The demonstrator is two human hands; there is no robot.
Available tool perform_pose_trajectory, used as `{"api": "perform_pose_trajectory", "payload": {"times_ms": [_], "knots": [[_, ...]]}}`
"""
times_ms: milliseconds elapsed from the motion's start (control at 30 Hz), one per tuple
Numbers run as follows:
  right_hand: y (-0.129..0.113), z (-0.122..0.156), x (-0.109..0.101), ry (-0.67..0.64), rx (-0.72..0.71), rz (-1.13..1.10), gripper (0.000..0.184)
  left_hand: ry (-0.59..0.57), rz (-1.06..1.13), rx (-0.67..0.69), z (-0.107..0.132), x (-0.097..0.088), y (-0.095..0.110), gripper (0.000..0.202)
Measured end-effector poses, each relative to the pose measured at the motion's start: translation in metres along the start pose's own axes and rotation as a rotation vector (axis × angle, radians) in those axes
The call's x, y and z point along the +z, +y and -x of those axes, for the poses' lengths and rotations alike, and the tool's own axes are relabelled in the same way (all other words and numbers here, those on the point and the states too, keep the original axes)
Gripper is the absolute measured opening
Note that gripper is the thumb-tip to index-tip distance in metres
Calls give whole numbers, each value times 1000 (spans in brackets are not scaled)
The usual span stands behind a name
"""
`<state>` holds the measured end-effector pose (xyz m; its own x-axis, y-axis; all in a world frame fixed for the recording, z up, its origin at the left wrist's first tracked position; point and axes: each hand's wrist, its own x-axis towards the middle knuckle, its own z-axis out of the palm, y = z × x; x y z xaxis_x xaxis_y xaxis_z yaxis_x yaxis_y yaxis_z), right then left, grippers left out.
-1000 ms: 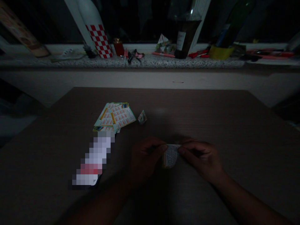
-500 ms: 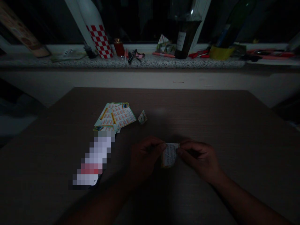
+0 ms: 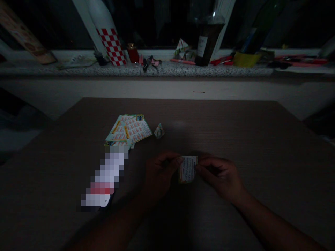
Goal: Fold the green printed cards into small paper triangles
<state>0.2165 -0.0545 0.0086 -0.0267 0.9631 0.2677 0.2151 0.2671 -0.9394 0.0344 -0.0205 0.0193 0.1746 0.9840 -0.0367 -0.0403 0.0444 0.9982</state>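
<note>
In dim light I hold a small folded piece of printed paper [image 3: 187, 169] just above the brown table [image 3: 235, 132]. My left hand [image 3: 159, 176] pinches its left edge and my right hand [image 3: 221, 176] pinches its right edge, thumbs and fingertips closed on it. The paper is whitish with fine print and stands roughly upright between the two hands.
A fanned stack of colourful printed cards [image 3: 128, 130] lies at the left of the table, with a small folded paper shape [image 3: 158, 130] beside it and a blurred-out object [image 3: 104, 177] below. The stone windowsill [image 3: 146, 69] holds a dark bottle [image 3: 206, 38], a red-checked container [image 3: 111, 43], pens and clutter.
The paper and both hands have shifted slightly up and left. The paper now looks squarer and more compact than a second ago.
</note>
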Motion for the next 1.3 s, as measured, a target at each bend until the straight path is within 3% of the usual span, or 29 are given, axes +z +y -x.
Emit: {"api": "perform_pose_trajectory", "payload": {"times_ms": [267,1300], "knots": [[0,1,1,-65,12,-10,8,3,33,1,-1,0,1,7],[-1,1,1,-22,6,88,9,83,66,23,-3,-2,5,9]]}}
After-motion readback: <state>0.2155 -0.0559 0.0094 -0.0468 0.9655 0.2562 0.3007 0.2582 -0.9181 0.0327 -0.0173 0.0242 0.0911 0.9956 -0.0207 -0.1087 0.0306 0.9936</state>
